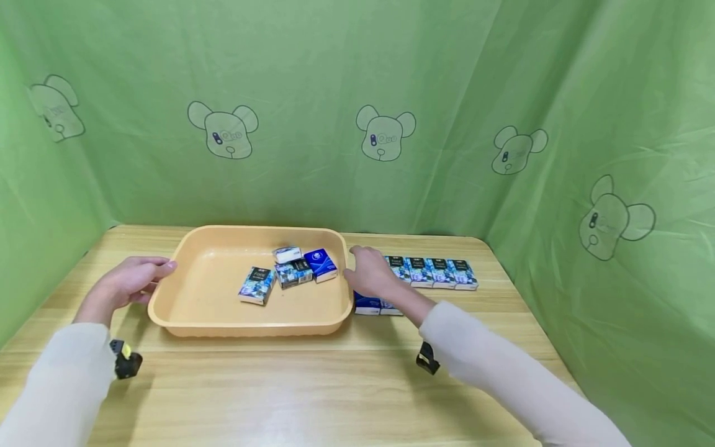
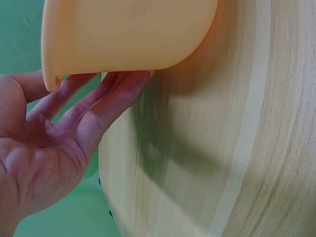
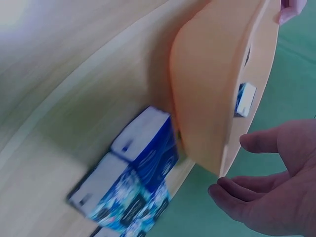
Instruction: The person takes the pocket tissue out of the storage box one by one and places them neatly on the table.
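Note:
A peach plastic tray (image 1: 195,298) stands on the table, with several small tissue packs (image 1: 258,285) lying loosely inside, among them a plain blue pack (image 1: 321,265). My left hand (image 1: 134,277) grips the tray's left end. In the left wrist view, its thumb goes behind the rim and its fingers lie along the outer wall. At the opposite end is my right hand (image 1: 371,271); the right wrist view shows its thumb and fingers spread apart about the rim (image 3: 223,163). Whether they touch it, I cannot tell.
To the right of the tray, several tissue packs (image 1: 439,273) lie side by side in a row, partly hidden by the right hand. A blue pack (image 1: 367,304) sits close to the tray's right wall. Green curtains (image 1: 313,186) surround the wooden table (image 1: 268,391).

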A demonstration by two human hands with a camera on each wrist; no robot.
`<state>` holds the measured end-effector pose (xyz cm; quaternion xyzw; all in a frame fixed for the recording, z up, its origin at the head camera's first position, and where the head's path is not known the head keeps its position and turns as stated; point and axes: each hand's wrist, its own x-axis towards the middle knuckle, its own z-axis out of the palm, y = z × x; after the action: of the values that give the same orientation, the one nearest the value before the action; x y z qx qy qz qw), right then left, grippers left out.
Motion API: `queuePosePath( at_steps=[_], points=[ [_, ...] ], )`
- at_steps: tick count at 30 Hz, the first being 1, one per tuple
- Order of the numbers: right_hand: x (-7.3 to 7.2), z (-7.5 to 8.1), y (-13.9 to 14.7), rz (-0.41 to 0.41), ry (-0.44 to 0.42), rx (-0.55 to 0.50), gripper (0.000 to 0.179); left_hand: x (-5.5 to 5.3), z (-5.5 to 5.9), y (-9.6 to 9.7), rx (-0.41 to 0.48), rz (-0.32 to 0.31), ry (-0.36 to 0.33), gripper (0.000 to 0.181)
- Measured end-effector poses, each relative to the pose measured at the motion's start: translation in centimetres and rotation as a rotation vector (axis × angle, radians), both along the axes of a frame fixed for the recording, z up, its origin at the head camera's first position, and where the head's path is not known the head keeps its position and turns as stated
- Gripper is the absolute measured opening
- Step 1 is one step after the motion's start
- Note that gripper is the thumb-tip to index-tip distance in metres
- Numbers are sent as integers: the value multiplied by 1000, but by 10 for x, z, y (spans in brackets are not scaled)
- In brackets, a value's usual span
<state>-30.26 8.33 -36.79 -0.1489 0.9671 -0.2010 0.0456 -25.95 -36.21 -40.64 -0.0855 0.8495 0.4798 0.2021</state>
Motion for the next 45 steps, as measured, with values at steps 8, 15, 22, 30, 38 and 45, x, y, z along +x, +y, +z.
queuePosePath(
  at_steps=[8,15,22,30,38,45],
  points=[
    [5,0,-23,38,-21,-71,55,-1,-1,0,17,5,5,74],
    [5,-7,-34,73,4,-67,55,0,0,1,31,9,8,74],
    [3,-14,-44,86,-11,-41,59,0,1,2,35,13,2,74],
    [-3,-27,-55,81,-10,-21,55,0,0,2,28,12,4,75],
    [-4,-38,-62,61,-25,96,57,1,0,2,29,12,7,74],
    [-1,-42,-69,64,-21,211,57,1,-1,1,24,10,1,75]
  ],
)
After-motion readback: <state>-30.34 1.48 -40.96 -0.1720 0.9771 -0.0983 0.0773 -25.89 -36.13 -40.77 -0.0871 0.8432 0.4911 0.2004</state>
